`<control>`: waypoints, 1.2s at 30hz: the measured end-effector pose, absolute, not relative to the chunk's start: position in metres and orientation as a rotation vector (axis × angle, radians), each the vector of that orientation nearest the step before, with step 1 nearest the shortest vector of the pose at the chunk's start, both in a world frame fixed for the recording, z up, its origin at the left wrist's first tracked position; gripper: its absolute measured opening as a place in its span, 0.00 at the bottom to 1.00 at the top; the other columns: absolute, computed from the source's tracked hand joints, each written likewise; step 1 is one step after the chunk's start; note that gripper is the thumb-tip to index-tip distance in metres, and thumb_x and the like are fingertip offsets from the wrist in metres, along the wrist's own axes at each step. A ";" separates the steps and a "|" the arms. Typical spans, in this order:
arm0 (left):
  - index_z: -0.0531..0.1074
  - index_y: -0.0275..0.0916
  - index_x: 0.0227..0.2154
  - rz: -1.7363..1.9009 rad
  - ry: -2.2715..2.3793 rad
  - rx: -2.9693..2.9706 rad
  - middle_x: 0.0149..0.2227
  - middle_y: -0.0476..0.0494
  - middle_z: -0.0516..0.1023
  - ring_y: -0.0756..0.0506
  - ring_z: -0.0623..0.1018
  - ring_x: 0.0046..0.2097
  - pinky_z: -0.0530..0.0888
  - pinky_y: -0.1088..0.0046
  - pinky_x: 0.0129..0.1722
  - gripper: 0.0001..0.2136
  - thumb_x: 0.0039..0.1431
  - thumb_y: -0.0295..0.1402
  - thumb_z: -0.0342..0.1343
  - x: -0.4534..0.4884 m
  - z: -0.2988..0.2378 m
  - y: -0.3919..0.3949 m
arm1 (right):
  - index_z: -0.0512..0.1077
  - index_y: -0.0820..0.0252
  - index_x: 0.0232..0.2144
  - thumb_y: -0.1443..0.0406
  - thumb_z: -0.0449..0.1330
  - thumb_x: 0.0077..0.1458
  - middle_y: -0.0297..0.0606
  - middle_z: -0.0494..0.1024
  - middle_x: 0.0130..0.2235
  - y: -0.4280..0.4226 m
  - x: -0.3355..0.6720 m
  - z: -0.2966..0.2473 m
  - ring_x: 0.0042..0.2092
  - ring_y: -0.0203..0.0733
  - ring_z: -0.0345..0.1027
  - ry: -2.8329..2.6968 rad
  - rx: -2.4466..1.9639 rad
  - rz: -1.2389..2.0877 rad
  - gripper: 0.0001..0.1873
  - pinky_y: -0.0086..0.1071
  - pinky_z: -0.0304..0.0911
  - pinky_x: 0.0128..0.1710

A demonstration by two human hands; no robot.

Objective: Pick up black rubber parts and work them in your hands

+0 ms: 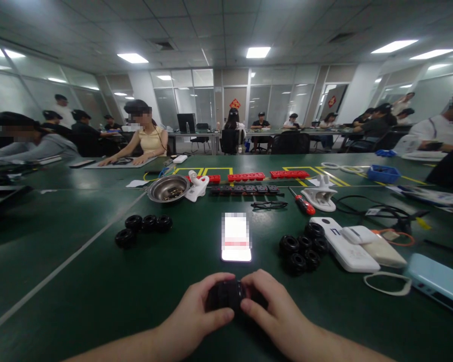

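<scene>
Between my two hands, low over the table front, is a black wheel [231,293] with a ridged outer side. My left hand [201,305] grips it from the left, thumb below and fingers curled over the top. From the right, the thumb and fingertips of my right hand [269,303] close on its edge. Part of the wheel is hidden behind the fingers. Just beyond lies a lit phone [236,237]. Similar black wheels [149,222] lie at the left, and a cluster of black wheels [305,243] sits at the right.
Farther back are a metal bowl [168,189] with small parts, red trays [245,177], a row of black modules [246,190], a screwdriver [304,202] and white clamps [320,195]. Right: white power bank [345,246], light blue box [440,281]. Other people sit beyond.
</scene>
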State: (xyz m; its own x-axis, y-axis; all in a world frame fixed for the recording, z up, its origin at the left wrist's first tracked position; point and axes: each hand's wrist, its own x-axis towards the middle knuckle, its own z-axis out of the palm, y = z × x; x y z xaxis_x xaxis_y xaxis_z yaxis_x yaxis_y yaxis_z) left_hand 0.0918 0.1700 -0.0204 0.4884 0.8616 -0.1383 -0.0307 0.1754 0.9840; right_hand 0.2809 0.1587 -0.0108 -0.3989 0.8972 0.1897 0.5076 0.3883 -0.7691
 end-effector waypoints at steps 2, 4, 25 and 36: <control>0.65 0.38 0.43 0.760 0.869 1.220 0.40 0.42 0.73 0.42 0.73 0.40 0.68 0.63 0.40 0.23 0.41 0.36 0.61 0.091 -0.020 0.171 | 0.65 0.61 0.36 0.65 0.57 0.49 0.37 0.68 0.34 0.156 0.282 -0.008 0.36 0.41 0.61 -2.060 -1.146 0.837 0.10 0.35 0.58 0.37; 0.66 0.37 0.41 0.763 0.872 1.206 0.39 0.42 0.73 0.43 0.73 0.39 0.69 0.63 0.39 0.22 0.41 0.36 0.61 0.092 -0.018 0.171 | 0.63 0.59 0.42 0.66 0.58 0.48 0.38 0.67 0.37 0.154 0.283 -0.007 0.39 0.42 0.61 -2.076 -1.107 0.821 0.17 0.36 0.57 0.40; 0.66 0.40 0.41 0.786 0.905 1.220 0.41 0.44 0.73 0.43 0.72 0.43 0.67 0.63 0.44 0.21 0.40 0.33 0.62 0.095 -0.013 0.167 | 0.67 0.59 0.37 0.58 0.53 0.52 0.37 0.68 0.32 0.157 0.283 -0.010 0.35 0.43 0.60 -2.089 -1.183 0.736 0.13 0.37 0.56 0.36; 0.59 0.44 0.52 0.509 1.113 1.966 0.56 0.39 0.63 0.35 0.58 0.58 0.46 0.48 0.56 0.32 0.42 0.41 0.59 0.088 -0.017 0.167 | 0.64 0.60 0.40 0.63 0.55 0.52 0.39 0.70 0.38 0.155 0.282 0.000 0.40 0.43 0.62 -2.167 -0.955 0.669 0.12 0.38 0.57 0.43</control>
State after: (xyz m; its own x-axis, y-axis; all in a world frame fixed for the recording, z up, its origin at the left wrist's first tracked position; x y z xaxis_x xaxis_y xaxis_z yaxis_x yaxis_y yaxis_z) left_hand 0.0876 0.1667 -0.0170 0.5312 0.8463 -0.0403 0.5235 -0.2905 0.8010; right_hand 0.2823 0.1549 0.0000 -0.5096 0.7783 0.3668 0.4358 0.6011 -0.6699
